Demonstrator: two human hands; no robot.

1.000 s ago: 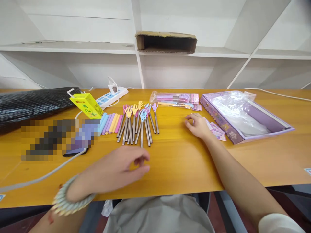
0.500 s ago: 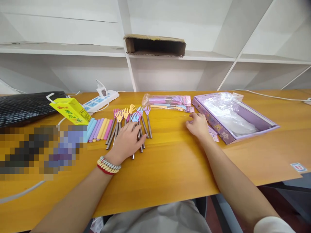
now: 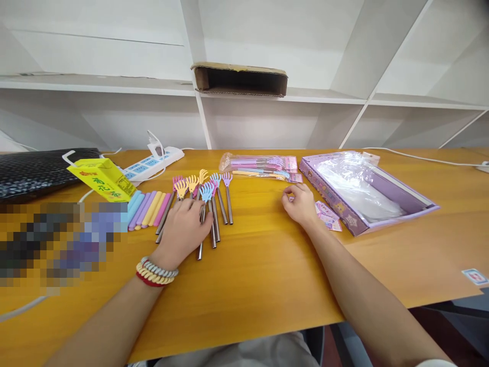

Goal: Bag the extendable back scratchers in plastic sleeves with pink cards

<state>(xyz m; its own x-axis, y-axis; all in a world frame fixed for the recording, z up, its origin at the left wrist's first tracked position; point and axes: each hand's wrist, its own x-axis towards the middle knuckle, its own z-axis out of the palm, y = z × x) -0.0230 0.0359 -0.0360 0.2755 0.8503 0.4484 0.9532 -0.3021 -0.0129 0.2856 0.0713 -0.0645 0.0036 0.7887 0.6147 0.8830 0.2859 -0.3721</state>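
Note:
My left hand (image 3: 185, 224), with coil bands at the wrist, lies over a group of back scratchers with metal rods and small hand-shaped heads. Its thumb is spread from the fingers, whose tips are partly hidden. A blue-headed back scratcher (image 3: 207, 192) lies against this hand, and a purple-headed one (image 3: 226, 179) is to its right. Left of the hand, several pastel foam-like tubes (image 3: 147, 210) lie side by side. My right hand (image 3: 300, 205) rests on the table with fingers curled and thumb near the index finger; whatever it may pinch is too small to tell. Purple printed cards (image 3: 329, 216) lie beside it.
Bagged back scratchers (image 3: 263, 163) lie at the back. An open purple box (image 3: 353, 224) with clear plastic stands right. A yellow drink carton (image 3: 101, 179), a power strip (image 3: 153, 164) and a black bag (image 3: 34, 173) sit left. A cardboard box (image 3: 240, 80) is on the shelf.
The view has tilted and shifted slightly, so most things sit lower and further left. My left hand's fingers are more bent over the back scratchers. My right hand has drawn slightly away from the purple cards.

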